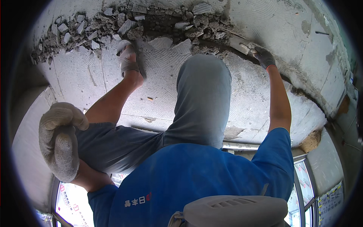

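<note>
My right hand (pixel 264 58), in a dark glove with an orange-red cuff, reaches out at the upper right and grips a trowel (pixel 239 45). The trowel's flat, pale blade lies along the edge of a dark groove in the floor, beside broken rubble (pixel 200 28). At the left, near my bent left leg, my left hand (pixel 60 142) is raised in a dusty whitish work glove. Its fingers are curled in, and I see nothing in them.
Broken tile and mortar chunks (pixel 94 34) lie in a band across the far side. My sandalled left foot (pixel 127 56) stands against this rubble. The groove (pixel 306 94) curves toward the right, past a brown lump (pixel 311 141). The pale floor (pixel 151 98) has combed curved ridges.
</note>
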A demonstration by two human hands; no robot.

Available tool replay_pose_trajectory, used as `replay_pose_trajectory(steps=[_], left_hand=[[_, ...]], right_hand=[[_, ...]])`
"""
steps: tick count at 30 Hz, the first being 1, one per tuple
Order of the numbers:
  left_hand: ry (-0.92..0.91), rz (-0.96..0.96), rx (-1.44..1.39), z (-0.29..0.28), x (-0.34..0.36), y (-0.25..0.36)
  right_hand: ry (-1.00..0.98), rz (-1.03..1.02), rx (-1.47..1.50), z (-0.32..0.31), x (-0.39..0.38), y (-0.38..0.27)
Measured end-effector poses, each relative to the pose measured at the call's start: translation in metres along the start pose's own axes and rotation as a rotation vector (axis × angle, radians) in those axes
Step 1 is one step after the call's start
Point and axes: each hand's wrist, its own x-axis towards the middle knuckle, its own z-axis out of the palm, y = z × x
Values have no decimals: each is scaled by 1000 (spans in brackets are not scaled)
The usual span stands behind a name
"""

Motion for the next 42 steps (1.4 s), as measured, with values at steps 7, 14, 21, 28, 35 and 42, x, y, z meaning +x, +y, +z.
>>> replay_pose_trajectory(steps=[7, 14, 21, 28, 35, 42], left_hand=[[0, -21, -2, 0, 0, -6], [57, -69, -73, 0, -7, -2], [90, -60, -126, 3, 4, 6], [127, -65, -135, 4, 15, 22], [100, -168, -225, -3, 24, 26], [30, -159, -309, -8, 38, 39]], right_hand=[[93, -284, 101, 39, 59, -109], [67, -233, 55, 14, 16, -76], [89, -276, 212, -37, -31, -70], [119, -232, 280, -126, -85, -104], [4, -336, 570, -269, -158, -156], [227, -584, 420, -439, -222, -201]])
